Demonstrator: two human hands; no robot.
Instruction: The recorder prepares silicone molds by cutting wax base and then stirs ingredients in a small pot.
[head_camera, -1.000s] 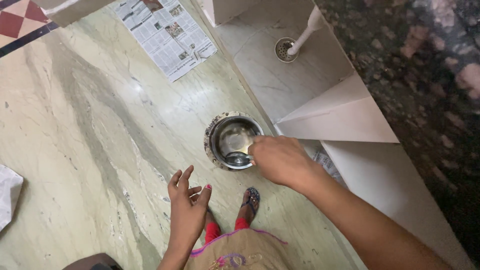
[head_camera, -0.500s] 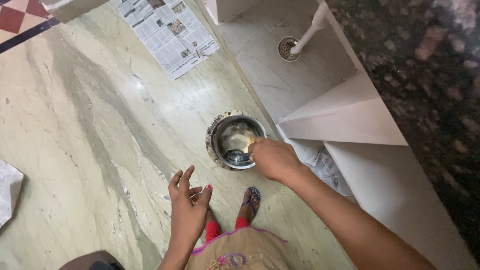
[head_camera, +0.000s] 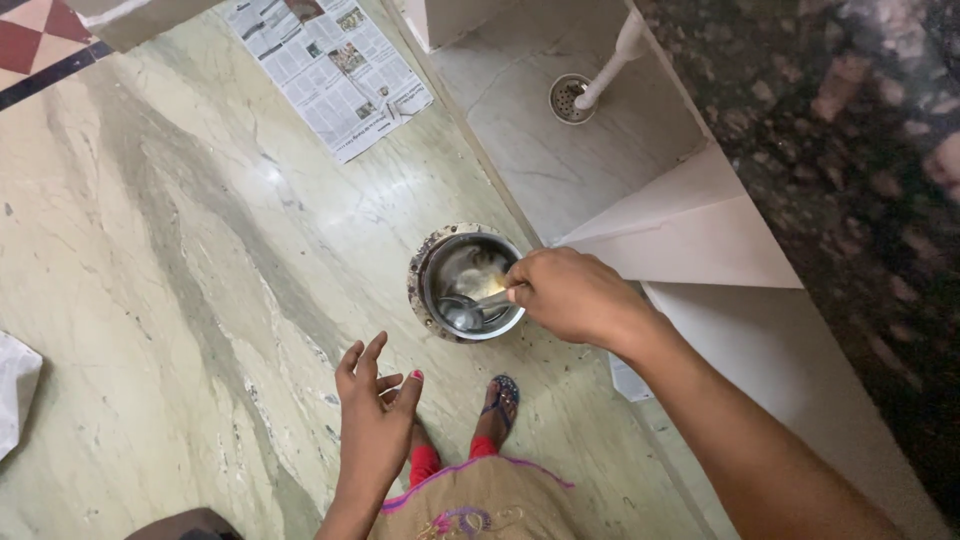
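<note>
Steel bowl (head_camera: 468, 283) set on marble floor (head_camera: 170, 300) beside step; spoon (head_camera: 470, 308) gripped in right hand (head_camera: 575, 297) over its rim; left hand (head_camera: 375, 420) held open, empty; bowl unsteadied, so tipping or spilling judged likely under hard scraping.

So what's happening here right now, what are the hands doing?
A person stands on a marble floor, looking down. The right hand holds a spoon with its bowl inside a steel bowl, which has some pale food in it. The left hand is open and empty, fingers spread, hovering below the bowl. A newspaper lies spread on the floor farther off, and a sandalled foot shows under the bowl.
</note>
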